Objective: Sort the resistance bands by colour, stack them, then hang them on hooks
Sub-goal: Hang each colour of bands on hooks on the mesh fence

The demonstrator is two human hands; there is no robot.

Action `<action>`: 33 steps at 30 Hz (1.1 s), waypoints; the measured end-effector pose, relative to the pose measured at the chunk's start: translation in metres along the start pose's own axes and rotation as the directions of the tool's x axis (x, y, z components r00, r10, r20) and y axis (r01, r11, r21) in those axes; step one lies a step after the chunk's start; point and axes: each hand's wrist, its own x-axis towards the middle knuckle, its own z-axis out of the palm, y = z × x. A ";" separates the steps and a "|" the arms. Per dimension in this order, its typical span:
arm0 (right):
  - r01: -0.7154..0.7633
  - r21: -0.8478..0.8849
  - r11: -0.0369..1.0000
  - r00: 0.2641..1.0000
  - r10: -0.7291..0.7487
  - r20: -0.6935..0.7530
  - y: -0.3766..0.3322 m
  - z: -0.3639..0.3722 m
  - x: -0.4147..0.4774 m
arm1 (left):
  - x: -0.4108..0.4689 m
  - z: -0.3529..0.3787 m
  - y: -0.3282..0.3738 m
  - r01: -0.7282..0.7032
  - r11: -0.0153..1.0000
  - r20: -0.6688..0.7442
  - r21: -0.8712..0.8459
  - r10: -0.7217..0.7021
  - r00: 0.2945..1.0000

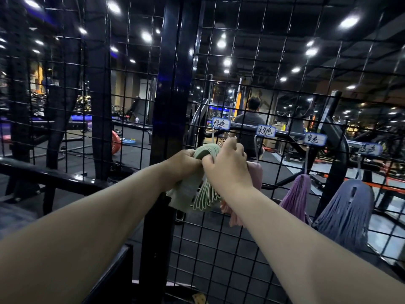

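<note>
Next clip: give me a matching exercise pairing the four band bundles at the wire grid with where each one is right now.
Column 1:
1 green bands
2 pink bands
3 purple bands
4 blue bands

Column 2:
A hangs farthest right
B gripped by the left hand and right hand
C partly hidden behind the right hand
D hangs between pink and blue

Pairs: 1-B; 2-C; 3-D; 4-A

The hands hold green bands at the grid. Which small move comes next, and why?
Probably loop the green bands over the hook under the leftmost label: left hand and right hand grip them just below it; pink bundle, purple bundle and blue bundle already hang.
</note>
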 end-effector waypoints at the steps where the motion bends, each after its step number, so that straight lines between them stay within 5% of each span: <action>1: -0.009 0.000 1.000 1.000 0.009 0.003 0.000 0.001 0.000 | 0.000 0.001 -0.002 -0.024 1.000 0.017 0.018 0.024 1.000; 17: 0.013 0.052 0.999 1.000 -0.013 0.012 0.002 0.017 -0.013 | -0.007 0.004 -0.042 -0.181 0.941 -0.152 0.286 0.231 0.961; 21: -0.018 0.060 0.998 0.998 0.014 0.056 -0.001 0.006 -0.019 | 0.006 -0.005 -0.037 -0.166 0.957 -0.111 0.236 0.197 0.974; 25: -0.079 0.286 0.955 0.994 0.053 0.098 0.007 0.020 -0.023 | -0.004 -0.004 -0.041 -0.148 0.970 -0.068 0.192 0.163 0.984; 29: 0.012 0.147 0.989 0.992 -0.031 0.126 0.016 0.027 -0.025 | -0.021 0.001 -0.041 -0.183 0.980 0.002 0.077 0.183 0.983; 33: 0.004 0.170 0.985 0.983 -0.035 0.181 0.021 0.022 -0.028 | -0.034 0.003 -0.050 -0.175 0.970 -0.059 0.170 0.188 0.980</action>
